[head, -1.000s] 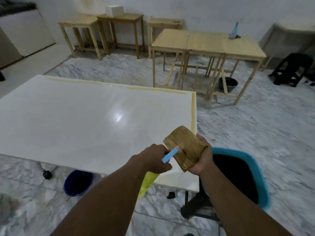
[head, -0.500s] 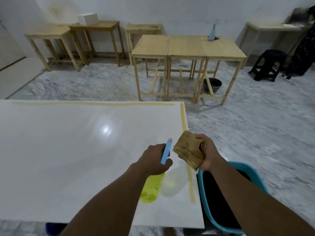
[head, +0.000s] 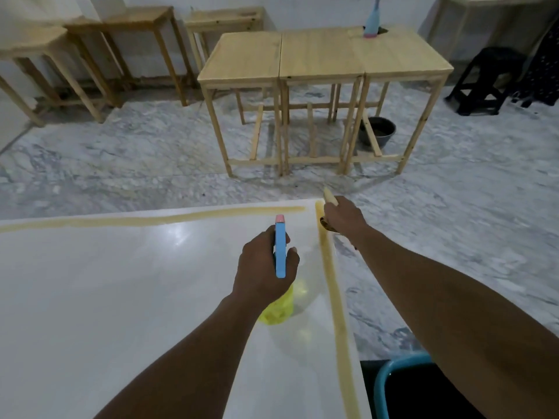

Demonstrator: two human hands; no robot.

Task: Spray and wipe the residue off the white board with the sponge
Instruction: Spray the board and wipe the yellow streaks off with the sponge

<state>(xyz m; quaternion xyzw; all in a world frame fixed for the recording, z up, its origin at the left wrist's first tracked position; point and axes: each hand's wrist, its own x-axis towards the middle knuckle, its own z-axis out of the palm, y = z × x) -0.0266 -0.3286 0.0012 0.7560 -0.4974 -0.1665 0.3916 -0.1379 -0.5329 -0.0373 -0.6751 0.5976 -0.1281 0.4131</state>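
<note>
Nearest to us, at the lower right of the frame, the rim of a blue tub [head: 381, 385] sits just beside the white board [head: 121, 313], which fills the lower left and centre. We judge the task barely begun: a yellowish residue strip [head: 335, 303] runs unbroken along the board's right edge from the bottom of the frame to the far corner, and a far strip [head: 151, 220] runs along the far edge toward the left of the frame. We make out no wiped gap in either, so spraying and wiping both bands is what we see as left; the board's middle looks clean and glossy

At the centre of the frame our left hand [head: 260, 267] is curled tight round the spray bottle [head: 280, 255], gripping below its blue head, the pink nozzle pointing away from us and the yellow body under the wrist, just above the board. Whether a finger is on the trigger we cannot tell

Further up, right of centre, our right hand [head: 344, 217] is closed round the sponge [head: 329, 199], a pale end poking out beyond the knuckles, at the far right corner where the two strips nearly meet; whether the sponge presses the surface we cannot tell

Beyond, across the upper frame, wooden tables [head: 317, 55] stand, one bearing a blue bottle [head: 371, 21]
</note>
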